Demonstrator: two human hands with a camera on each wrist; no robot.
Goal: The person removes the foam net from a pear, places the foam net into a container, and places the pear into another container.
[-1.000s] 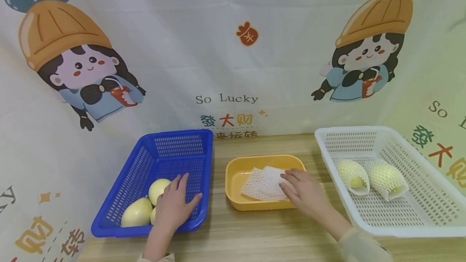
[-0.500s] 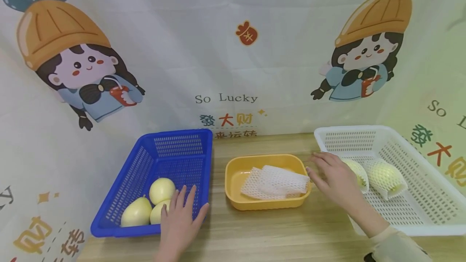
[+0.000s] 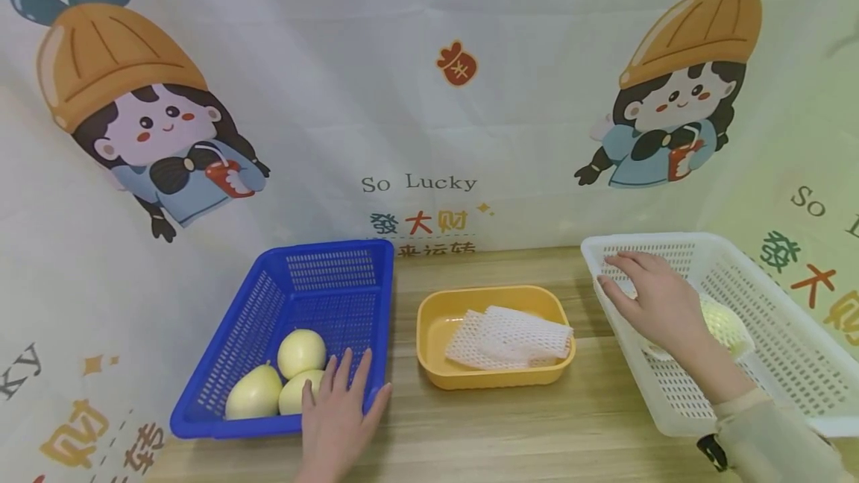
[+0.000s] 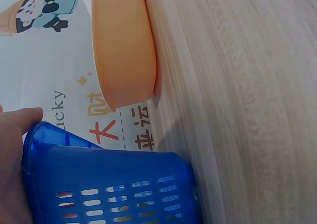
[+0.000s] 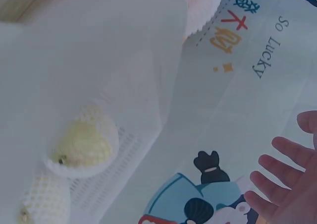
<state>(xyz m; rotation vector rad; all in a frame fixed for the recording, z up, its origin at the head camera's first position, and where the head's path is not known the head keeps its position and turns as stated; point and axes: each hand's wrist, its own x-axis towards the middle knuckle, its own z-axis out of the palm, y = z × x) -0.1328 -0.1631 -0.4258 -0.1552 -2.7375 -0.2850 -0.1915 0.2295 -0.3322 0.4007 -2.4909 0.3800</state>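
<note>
In the head view my left hand (image 3: 338,416) has its fingers spread over the near right corner of the blue basket (image 3: 384,319). Beside its fingertips lie three pale yellow pears (image 3: 302,352). The left wrist view shows part of that hand (image 4: 12,159) by the basket's rim. My right hand (image 3: 661,308), holding nothing, hovers over the left side of the white basket (image 3: 792,341), fingers extended. Two pears in foam nets (image 5: 81,144) lie in that basket; in the head view the hand largely hides one. White foam net sleeves (image 3: 510,338) lie in the yellow tray (image 3: 429,341).
The yellow tray stands between the two baskets on the wooden table (image 3: 496,431). One foam sleeve reaches over the tray's right rim. A printed cloth (image 3: 322,95) hangs behind and at both sides.
My right hand has moved right, from the foam sleeves to above the white basket. My left hand has drawn back and slightly right from the pears, uncovering more of them.
</note>
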